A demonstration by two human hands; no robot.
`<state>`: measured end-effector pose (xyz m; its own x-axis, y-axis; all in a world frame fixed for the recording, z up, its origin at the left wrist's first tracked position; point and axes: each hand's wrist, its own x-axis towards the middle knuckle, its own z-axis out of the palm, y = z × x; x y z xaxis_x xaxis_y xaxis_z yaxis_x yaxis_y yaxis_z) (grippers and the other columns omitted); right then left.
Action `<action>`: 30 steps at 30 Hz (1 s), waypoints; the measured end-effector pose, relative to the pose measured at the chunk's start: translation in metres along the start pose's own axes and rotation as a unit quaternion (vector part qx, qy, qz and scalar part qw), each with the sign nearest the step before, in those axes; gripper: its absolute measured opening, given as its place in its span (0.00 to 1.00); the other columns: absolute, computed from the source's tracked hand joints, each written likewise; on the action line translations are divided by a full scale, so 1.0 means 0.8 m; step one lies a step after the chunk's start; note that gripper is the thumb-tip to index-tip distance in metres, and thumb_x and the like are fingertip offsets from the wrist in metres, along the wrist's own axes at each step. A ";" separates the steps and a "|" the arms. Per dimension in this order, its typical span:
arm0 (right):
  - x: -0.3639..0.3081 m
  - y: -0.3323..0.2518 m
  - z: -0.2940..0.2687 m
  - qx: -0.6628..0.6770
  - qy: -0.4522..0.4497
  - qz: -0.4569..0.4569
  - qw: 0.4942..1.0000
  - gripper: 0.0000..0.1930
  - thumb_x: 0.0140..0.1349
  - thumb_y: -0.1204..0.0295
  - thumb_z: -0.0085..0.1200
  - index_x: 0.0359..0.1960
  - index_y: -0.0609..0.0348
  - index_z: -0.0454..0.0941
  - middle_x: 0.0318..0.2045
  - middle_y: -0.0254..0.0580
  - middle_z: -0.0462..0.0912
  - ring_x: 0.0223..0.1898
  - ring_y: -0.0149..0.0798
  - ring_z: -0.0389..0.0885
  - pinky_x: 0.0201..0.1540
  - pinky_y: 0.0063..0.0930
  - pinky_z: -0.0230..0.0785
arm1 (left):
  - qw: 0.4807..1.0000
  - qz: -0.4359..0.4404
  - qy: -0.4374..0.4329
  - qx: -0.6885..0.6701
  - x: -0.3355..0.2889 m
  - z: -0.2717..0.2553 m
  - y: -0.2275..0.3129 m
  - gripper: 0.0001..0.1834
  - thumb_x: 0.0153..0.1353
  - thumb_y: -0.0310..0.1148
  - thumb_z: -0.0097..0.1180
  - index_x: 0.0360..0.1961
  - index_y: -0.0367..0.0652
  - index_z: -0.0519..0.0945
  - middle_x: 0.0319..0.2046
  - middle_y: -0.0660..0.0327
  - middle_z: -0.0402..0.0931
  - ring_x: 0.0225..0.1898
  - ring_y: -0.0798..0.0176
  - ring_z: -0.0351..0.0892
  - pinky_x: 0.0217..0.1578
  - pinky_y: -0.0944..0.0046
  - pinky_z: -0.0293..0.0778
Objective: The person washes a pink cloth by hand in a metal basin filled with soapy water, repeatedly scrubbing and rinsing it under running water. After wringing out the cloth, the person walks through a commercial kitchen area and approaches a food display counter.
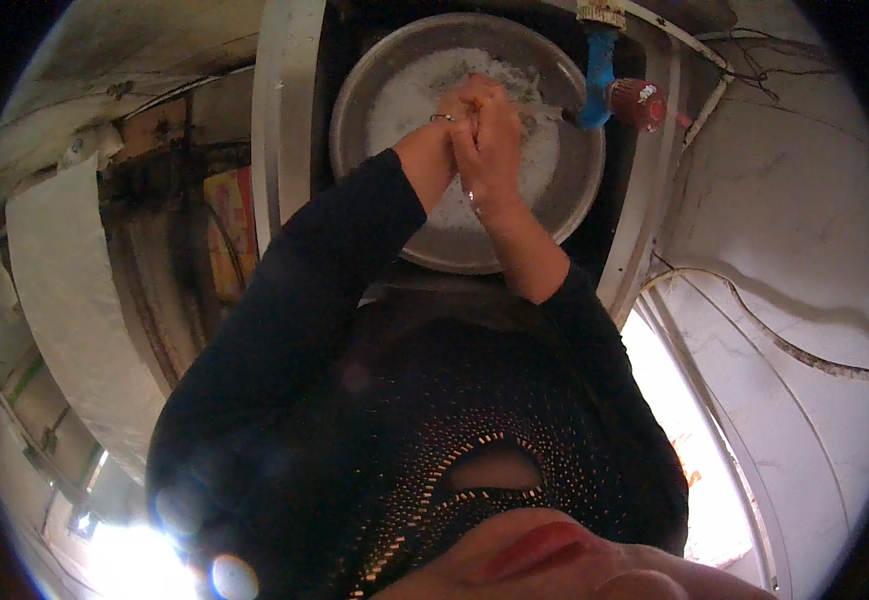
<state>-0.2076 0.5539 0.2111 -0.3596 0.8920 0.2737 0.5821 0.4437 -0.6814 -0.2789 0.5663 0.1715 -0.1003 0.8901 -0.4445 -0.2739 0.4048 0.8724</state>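
Note:
Over a round metal basin [353, 140], my two hands are pressed together with their fingers closed. My left hand [452, 108] has a thin bracelet at its wrist and is partly covered by my right hand [492, 145]. Whatever lies between the palms, if anything, is hidden. Below them the basin holds water with white foam [394, 108]. Just right of my hands is a blue tap [599, 80] with a red handle [637, 103]; its spout points at them, and a pale streak like running water reaches toward my fingers.
The basin sits in a dark sink between pale metal edges, the left edge [289, 110] and the right edge [644, 220]. A white tiled wall [784, 200] rises on the right. To the left hangs a pale sheet [74, 290] beside a stained, dark recess.

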 end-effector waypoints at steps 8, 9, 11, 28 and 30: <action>0.039 0.032 -0.040 0.195 -0.015 0.292 0.936 0.14 0.62 0.64 0.46 0.45 0.59 0.72 0.40 0.52 0.77 0.46 0.55 0.75 0.51 0.41 0.66 | 0.929 -0.217 -0.056 -0.293 0.016 0.004 -0.060 0.08 0.62 0.35 0.51 0.41 0.49 0.75 0.36 0.64 0.74 0.39 0.61 0.73 0.39 0.59 0.72; 0.035 0.028 -0.038 0.146 -0.025 0.240 0.959 0.14 0.62 0.64 0.46 0.45 0.58 0.72 0.40 0.52 0.77 0.46 0.55 0.75 0.51 0.41 0.67 | 0.974 -0.083 -0.052 -0.204 0.021 0.008 -0.076 0.08 0.63 0.36 0.51 0.41 0.49 0.75 0.35 0.64 0.74 0.37 0.61 0.73 0.36 0.58 0.72; 0.019 0.011 -0.022 0.045 -0.033 0.114 0.992 0.13 0.62 0.65 0.46 0.46 0.58 0.72 0.40 0.50 0.77 0.45 0.54 0.76 0.50 0.41 0.67 | 0.980 0.153 -0.099 -0.078 0.032 0.010 -0.100 0.08 0.64 0.38 0.51 0.41 0.49 0.74 0.34 0.64 0.74 0.33 0.60 0.74 0.32 0.58 0.72; -0.011 0.117 -0.030 0.372 -0.205 0.347 0.836 0.25 0.64 0.53 0.52 0.52 0.60 0.74 0.46 0.38 0.78 0.46 0.34 0.75 0.50 0.33 0.67 | 0.952 -0.205 -0.105 -0.201 -0.038 -0.055 0.066 0.12 0.64 0.37 0.55 0.45 0.43 0.79 0.42 0.60 0.79 0.41 0.65 0.79 0.39 0.64 0.78; -0.018 0.110 -0.034 0.416 -0.231 0.319 0.820 0.27 0.64 0.52 0.52 0.55 0.60 0.72 0.49 0.38 0.77 0.49 0.34 0.74 0.53 0.33 0.65 | 0.966 -0.169 -0.153 -0.121 -0.034 -0.065 0.064 0.12 0.63 0.35 0.57 0.46 0.43 0.79 0.43 0.59 0.79 0.42 0.65 0.79 0.41 0.64 0.77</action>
<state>-0.1315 0.5820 0.1656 -0.5255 0.7072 -0.4729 0.1287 -0.4834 -0.8659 -0.3398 0.5520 0.2180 0.3118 0.7510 -0.5820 -0.4606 0.6552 0.5987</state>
